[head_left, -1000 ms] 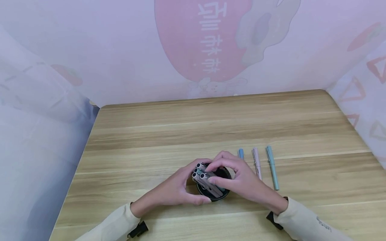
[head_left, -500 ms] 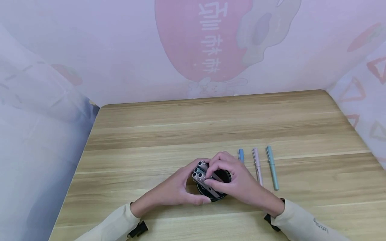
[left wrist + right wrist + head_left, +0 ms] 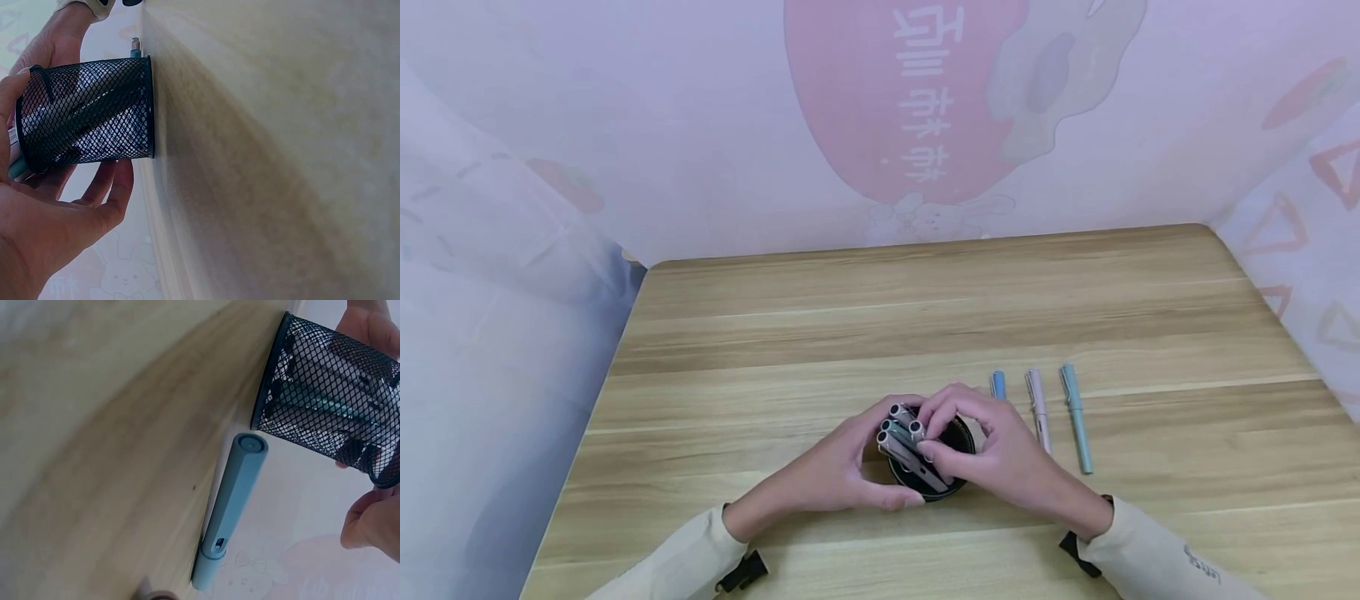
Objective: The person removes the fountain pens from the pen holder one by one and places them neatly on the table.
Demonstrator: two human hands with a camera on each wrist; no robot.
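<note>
A black mesh pen holder [image 3: 934, 497] stands on the table with several capped pens leaning in it, grey-silver ones and a teal one. My left hand [image 3: 850, 471] is curled round its left side, thumb at the near rim; the left wrist view shows the mesh wall [image 3: 87, 115] between thumb and fingers. Over the opening, my right hand [image 3: 1000, 446] pinches a grey pen [image 3: 917, 428] near its top end, between thumb and index finger. The pen's lower part is hidden by the hand and holder.
To the right of the holder lie a blue pen [image 3: 997, 384], a lilac pen [image 3: 1037, 404] and a teal pen [image 3: 1077, 417], side by side. The right hand partly covers the blue and lilac ones. A printed cloth [image 3: 737, 150] hangs behind the wooden table [image 3: 775, 333].
My right hand shifts slightly left, then back right, and the top end of the grey pen now stands farther right, apart from the other pens. The left hand stays still on the holder.
</note>
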